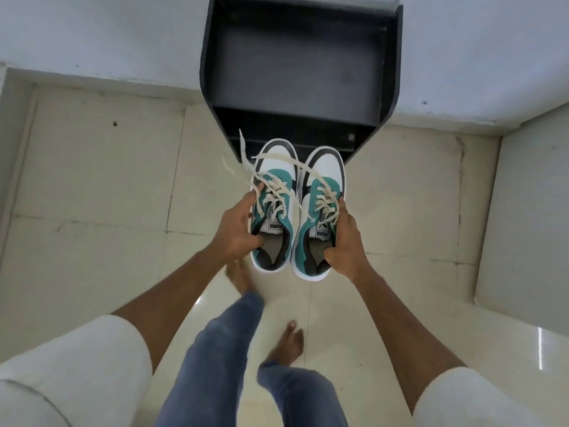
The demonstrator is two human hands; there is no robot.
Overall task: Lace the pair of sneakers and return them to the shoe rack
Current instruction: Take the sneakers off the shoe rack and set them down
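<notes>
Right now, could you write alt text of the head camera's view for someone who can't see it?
A person carries a pair of laced teal-and-white sneakers, the left hand gripping the left sneaker and the right hand the right sneaker, toward a dark shoe rack against the wall. Loose lace ends trail; bare feet step on pale floor tiles.

You wear short white sleeves (101, 359) at 8 and 4 o'clock, faded blue jeans (215, 359) at 6, feet (288, 343) bare.

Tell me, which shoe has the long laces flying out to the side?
The shoe in the left hand, the left sneaker. Its loose lace ends fling out past its toe, while the right sneaker's laces stay lying across the shoes.
</notes>
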